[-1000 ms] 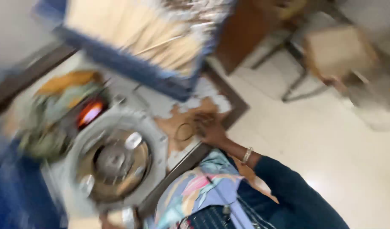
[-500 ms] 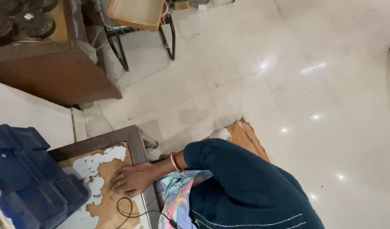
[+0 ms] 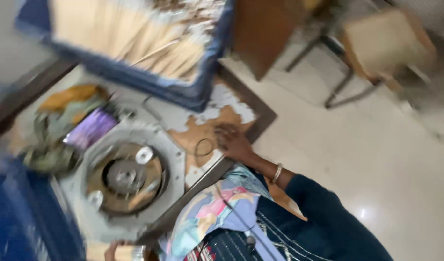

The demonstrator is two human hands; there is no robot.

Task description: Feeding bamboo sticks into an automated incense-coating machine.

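While right hand (image 3: 233, 141) rests flat, open, on worn table (image 3: 202, 133), left unseen.

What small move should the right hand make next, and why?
Probably a short slide over to pinch the thin black wire loop. The right hand lies flat on the worn tabletop right beside that loop, holding nothing. Heavy blur makes this only a guess.

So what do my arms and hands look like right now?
The right hand is bare, with a light metal bracelet at the wrist and a long dark blue sleeve above it. The left hand only shows at the bottom edge, blurred; what it wears cannot be told.
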